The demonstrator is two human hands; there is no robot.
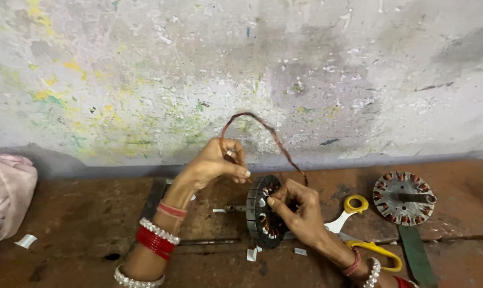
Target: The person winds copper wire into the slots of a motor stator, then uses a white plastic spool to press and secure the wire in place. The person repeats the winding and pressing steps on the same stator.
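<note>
While both hands work a loop of copper wire (262,130), a round motor stator (264,212) stands on edge on the brown bench (81,213).

Seen from the head camera, the left hand (214,162) pinches one end of the wire between thumb and fingers, and the right hand (297,205) is closed on the other end at the stator's rim. Yellow-handled scissors (358,224) lie just right of the right wrist. A second stator (404,197) lies flat farther right, a pink cloth (6,192) at the far left, with white paper scraps (27,241) on the bench.
</note>
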